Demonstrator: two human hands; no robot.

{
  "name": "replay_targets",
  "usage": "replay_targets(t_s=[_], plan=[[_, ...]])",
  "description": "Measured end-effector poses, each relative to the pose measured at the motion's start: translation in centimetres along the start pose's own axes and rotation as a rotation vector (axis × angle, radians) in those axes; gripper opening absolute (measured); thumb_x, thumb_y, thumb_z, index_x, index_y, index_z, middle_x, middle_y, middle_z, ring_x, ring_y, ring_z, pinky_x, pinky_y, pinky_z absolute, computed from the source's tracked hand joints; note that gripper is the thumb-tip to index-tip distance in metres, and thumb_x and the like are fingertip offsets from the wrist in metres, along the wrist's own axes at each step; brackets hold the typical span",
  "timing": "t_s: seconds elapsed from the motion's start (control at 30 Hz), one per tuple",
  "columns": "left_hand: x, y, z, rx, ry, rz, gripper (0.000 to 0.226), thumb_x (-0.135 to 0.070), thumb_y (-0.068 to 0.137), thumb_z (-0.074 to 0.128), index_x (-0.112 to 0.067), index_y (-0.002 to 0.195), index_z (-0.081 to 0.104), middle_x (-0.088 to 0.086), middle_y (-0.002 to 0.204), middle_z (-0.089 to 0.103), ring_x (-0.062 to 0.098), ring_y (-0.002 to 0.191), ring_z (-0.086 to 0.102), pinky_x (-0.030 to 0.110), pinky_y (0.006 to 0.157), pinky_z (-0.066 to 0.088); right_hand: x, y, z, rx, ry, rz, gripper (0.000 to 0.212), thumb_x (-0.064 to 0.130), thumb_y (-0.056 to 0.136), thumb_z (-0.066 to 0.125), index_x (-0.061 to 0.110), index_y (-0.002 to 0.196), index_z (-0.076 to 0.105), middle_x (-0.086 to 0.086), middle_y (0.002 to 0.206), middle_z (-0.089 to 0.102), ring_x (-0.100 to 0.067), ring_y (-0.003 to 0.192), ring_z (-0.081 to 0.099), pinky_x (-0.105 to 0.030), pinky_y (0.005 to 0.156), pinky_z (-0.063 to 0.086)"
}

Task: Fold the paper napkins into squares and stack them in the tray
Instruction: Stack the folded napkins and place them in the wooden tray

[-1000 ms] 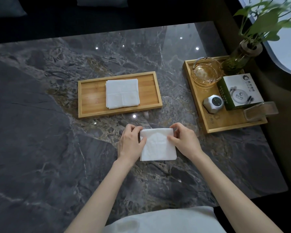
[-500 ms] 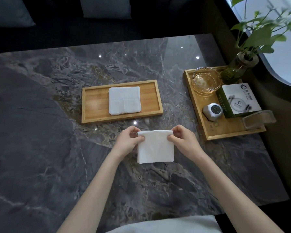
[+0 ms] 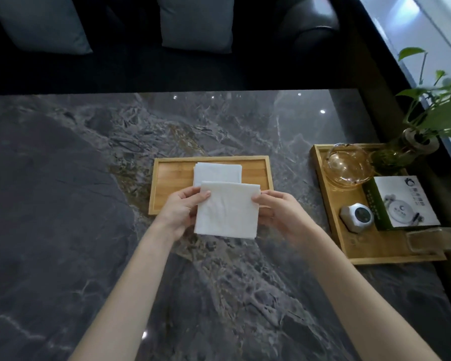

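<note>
A white paper napkin [image 3: 228, 211], folded to a square, hangs in the air over the near rim of the bamboo tray [image 3: 172, 175]. My left hand [image 3: 180, 212] pinches its upper left edge, and my right hand [image 3: 281, 212] pinches its upper right edge. Behind it in the tray lies a stack of folded white napkins [image 3: 218, 171], its near part hidden by the held napkin.
A second bamboo tray [image 3: 331, 217] at the right carries a glass bowl [image 3: 348, 166], a small grey timer [image 3: 357, 217], a green-and-white box [image 3: 401, 203] and a clear holder [image 3: 434, 239]. A potted plant [image 3: 417, 142] stands at its far corner. Cushions lie on the sofa beyond the marble table [image 3: 63, 204].
Both hands have lifted the folded napkin off the table and carried it forward over the tray's near rim. The camera has tilted up.
</note>
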State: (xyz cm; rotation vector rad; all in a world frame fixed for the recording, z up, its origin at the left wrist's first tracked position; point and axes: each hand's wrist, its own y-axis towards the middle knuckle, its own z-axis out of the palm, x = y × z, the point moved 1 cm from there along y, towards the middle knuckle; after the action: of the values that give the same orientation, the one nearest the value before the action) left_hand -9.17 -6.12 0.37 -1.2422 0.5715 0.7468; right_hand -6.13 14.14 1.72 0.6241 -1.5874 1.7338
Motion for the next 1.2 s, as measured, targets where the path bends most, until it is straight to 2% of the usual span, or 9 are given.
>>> replay_targets(t_s=[0.1,0.2,0.37,0.5,0.63,0.8,0.93,1.1,1.2], plan=[[-1.2,1.4,-0.7,-0.033,-0.032,-0.008,0.009,-0.010,0.080,0.063,-0.012,0.089,0.062,0.003,0.084,0.069,0.015,0.071,0.066,0.027,0.053,0.055,1.2,2.3,1.1,-0.024,-0.062,0.011,0.021,0.019,0.089,0.057,0.004,0.103,0.062,-0.009,0.102,0.069,-0.025,0.093,0.067,-0.035,0.082,0.053],[-1.9,3.0,-1.1,-0.054,-0.016,-0.001,0.006,-0.011,0.082,0.061,-0.014,0.087,0.063,0.003,0.083,0.068,0.012,0.066,0.067,0.027,0.053,0.055,1.8,4.5,1.9,-0.012,-0.095,0.008,0.018,0.018,0.089,0.057,0.006,0.101,0.061,-0.011,0.105,0.067,-0.027,0.096,0.065,-0.040,0.087,0.052],[-2.3,5.7,-1.5,-0.116,0.121,0.094,0.013,-0.008,0.083,0.061,-0.005,0.095,0.064,0.005,0.089,0.067,0.014,0.076,0.064,0.021,0.060,0.055,2.1,6.9,2.4,-0.083,-0.123,-0.043,0.027,0.012,0.082,0.064,0.010,0.109,0.058,-0.009,0.102,0.067,-0.021,0.089,0.067,-0.030,0.070,0.055],[-2.2,6.9,-1.4,-0.194,0.253,0.193,0.010,-0.008,0.082,0.063,-0.010,0.091,0.065,0.000,0.087,0.067,0.010,0.077,0.064,0.014,0.056,0.051,1.8,7.8,2.5,-0.167,-0.227,-0.116,0.024,0.013,0.082,0.067,0.009,0.104,0.060,-0.006,0.095,0.069,-0.019,0.087,0.067,-0.031,0.073,0.057],[-1.8,7.6,-1.5,-0.249,0.479,0.275,0.012,-0.014,0.081,0.065,-0.012,0.093,0.066,0.003,0.091,0.068,0.015,0.084,0.064,0.028,0.073,0.053,1.3,8.7,2.5,-0.230,-0.367,-0.171,0.020,0.021,0.081,0.068,0.015,0.099,0.061,-0.002,0.095,0.069,-0.015,0.086,0.066,-0.030,0.073,0.057],[-1.4,7.9,-1.6,-0.290,0.653,0.336,0.014,-0.018,0.079,0.067,-0.012,0.092,0.068,0.002,0.088,0.068,0.017,0.084,0.064,0.032,0.075,0.053,0.8,9.0,2.5,-0.269,-0.464,-0.245,0.018,0.023,0.081,0.068,0.017,0.095,0.060,-0.002,0.093,0.068,-0.014,0.085,0.064,-0.033,0.073,0.056],[-1.4,7.6,-1.2,-0.364,0.742,0.401,0.017,-0.020,0.079,0.067,-0.010,0.093,0.066,0.003,0.086,0.067,0.018,0.081,0.062,0.030,0.071,0.052,0.7,8.7,2.6,-0.321,-0.524,-0.315,0.016,0.022,0.081,0.067,0.019,0.093,0.057,0.008,0.081,0.060,-0.005,0.075,0.057,-0.017,0.063,0.046],[-1.2,6.1,-0.6,-0.478,0.855,0.594,0.019,-0.019,0.079,0.066,-0.010,0.095,0.059,0.009,0.094,0.061,0.017,0.081,0.055,0.027,0.071,0.045,0.6,8.0,2.7,-0.403,-0.530,-0.430,0.016,0.018,0.083,0.064,0.017,0.096,0.054,0.005,0.080,0.058,-0.008,0.071,0.054,-0.013,0.062,0.042],[-0.2,5.0,-0.2,-0.398,1.056,0.745,0.025,-0.024,0.082,0.061,-0.010,0.102,0.059,0.010,0.104,0.057,0.018,0.095,0.049,0.024,0.079,0.039,0.1,7.2,2.9,-0.454,-0.682,-0.629,0.013,0.013,0.083,0.064,0.010,0.095,0.060,-0.001,0.091,0.060,-0.014,0.078,0.055,-0.025,0.071,0.048]])
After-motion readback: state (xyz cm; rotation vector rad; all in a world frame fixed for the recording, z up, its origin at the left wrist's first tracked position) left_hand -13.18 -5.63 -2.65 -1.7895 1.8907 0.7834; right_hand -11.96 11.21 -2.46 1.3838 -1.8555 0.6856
